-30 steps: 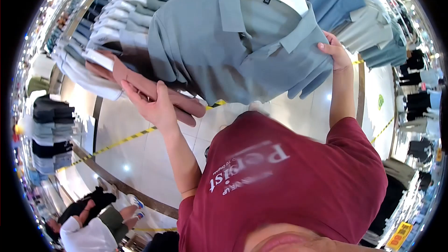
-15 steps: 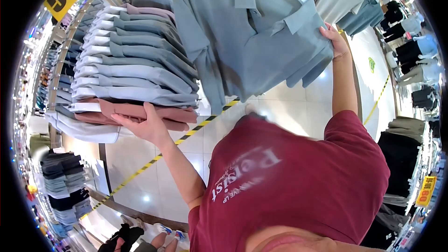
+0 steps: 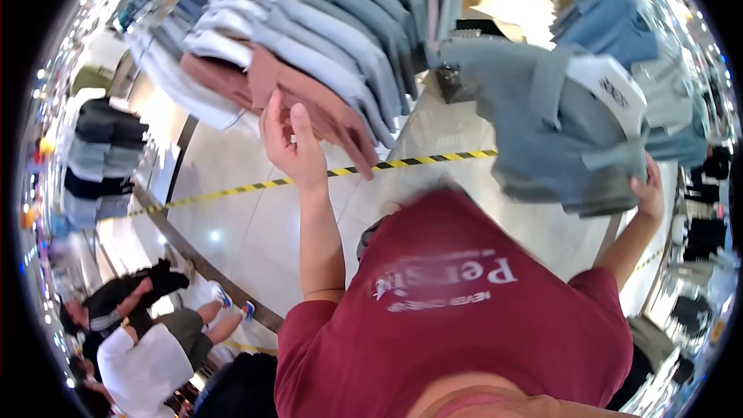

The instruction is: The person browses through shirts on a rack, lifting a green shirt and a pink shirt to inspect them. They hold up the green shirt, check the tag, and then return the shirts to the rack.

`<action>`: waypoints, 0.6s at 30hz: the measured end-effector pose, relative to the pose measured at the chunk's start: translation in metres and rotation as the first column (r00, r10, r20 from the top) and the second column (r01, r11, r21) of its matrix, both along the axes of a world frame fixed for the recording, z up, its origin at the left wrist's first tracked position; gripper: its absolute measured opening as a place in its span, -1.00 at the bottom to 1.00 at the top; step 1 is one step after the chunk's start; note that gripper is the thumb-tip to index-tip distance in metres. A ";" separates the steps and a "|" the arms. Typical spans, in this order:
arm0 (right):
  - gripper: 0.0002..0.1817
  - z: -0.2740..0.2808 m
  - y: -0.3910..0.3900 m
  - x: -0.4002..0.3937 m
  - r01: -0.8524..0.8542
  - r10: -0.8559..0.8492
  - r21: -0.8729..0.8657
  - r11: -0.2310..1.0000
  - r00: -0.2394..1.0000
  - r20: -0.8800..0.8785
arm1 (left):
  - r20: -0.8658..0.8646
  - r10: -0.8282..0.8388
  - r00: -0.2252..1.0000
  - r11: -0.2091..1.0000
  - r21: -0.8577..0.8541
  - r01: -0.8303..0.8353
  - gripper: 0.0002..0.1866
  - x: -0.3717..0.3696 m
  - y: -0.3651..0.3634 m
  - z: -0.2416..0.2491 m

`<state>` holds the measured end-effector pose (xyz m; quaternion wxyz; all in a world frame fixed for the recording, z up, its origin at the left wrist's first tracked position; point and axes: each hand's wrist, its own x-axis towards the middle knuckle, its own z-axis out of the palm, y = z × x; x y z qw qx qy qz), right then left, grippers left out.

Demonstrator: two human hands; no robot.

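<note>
My left hand [image 3: 290, 143] is raised with its fingers on a dusty-pink shirt [image 3: 309, 101] that hangs in a row of shirts [image 3: 340, 23] on a rack. My right hand [image 3: 648, 190] grips the lower edge of a grey-blue polo shirt [image 3: 553, 135] on a white hanger [image 3: 607, 89], held off to the right and blurred by motion. I wear a maroon T-shirt [image 3: 464, 317] with white lettering.
Yellow-black tape [image 3: 325, 174] crosses the pale tiled floor. Another rack of dark and grey shirts [image 3: 97, 155] stands at the left, blue shirts [image 3: 611, 15] hang at upper right. People [image 3: 147, 340] crouch at lower left beside a curved floor rail [image 3: 201, 271].
The grey-blue polo has swung from top centre down to the right with my right hand. My left hand has risen along the pink shirt. The view has turned.
</note>
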<state>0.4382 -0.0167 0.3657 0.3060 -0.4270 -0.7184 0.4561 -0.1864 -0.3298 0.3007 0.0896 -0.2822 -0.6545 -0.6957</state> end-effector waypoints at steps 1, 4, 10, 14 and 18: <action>0.00 0.001 -0.002 0.007 -0.044 0.044 -0.011 0.999 0.999 0.020 | -0.065 0.086 0.994 0.995 -0.039 -0.088 -0.52 -0.014 -0.009 -0.003; -0.01 0.043 -0.032 -0.019 -0.239 0.241 -0.066 0.969 0.970 0.022 | -0.077 0.231 0.970 0.973 0.020 -0.230 -0.55 -0.060 -0.026 0.019; -0.17 0.082 -0.059 -0.058 -0.465 0.478 -0.145 0.873 0.875 0.074 | -0.423 0.159 0.892 0.968 -0.112 -0.226 -0.08 -0.149 0.003 0.062; -0.20 0.084 -0.071 -0.102 -0.578 0.613 -0.218 0.787 0.773 0.165 | -0.524 0.072 0.849 0.950 -0.224 -0.219 0.04 -0.153 0.042 0.063; -0.29 0.054 -0.067 -0.148 -0.695 0.710 -0.145 0.704 0.692 0.132 | -0.519 0.101 0.849 0.953 -0.194 -0.232 0.06 -0.153 0.075 0.053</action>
